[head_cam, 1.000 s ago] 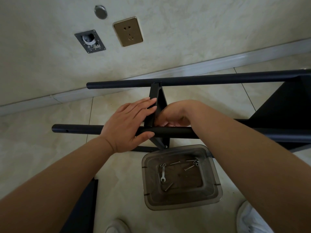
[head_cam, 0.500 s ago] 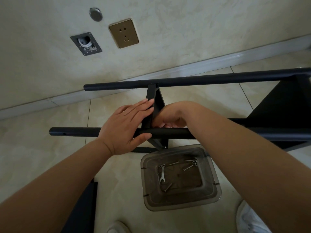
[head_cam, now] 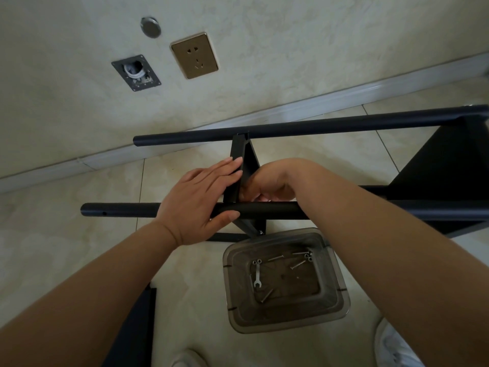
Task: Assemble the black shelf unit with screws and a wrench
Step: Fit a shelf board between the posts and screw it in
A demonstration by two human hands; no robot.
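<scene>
The black shelf unit lies on its side on the tiled floor. Its near pole (head_cam: 119, 210) and far pole (head_cam: 317, 127) run left to right, with a narrow black shelf panel (head_cam: 242, 152) standing between them. My left hand (head_cam: 197, 200) presses straight fingers against the panel's left face, thumb under the near pole. My right hand (head_cam: 270, 185) is curled at the panel's right side by the near pole; what its fingers hold is hidden. A small wrench (head_cam: 257, 276) and several screws (head_cam: 297, 264) lie in a clear plastic bin (head_cam: 341, 287) just below the poles.
A larger black shelf (head_cam: 444, 165) is fixed between the poles at the right. Another black panel (head_cam: 135, 327) lies on the floor at bottom left. My white shoes (head_cam: 394, 348) are at the bottom edge. The wall with a socket (head_cam: 194, 55) is close behind.
Both hands stay at the panel and near pole; only the view shifts slightly. No clear movement of the parts.
</scene>
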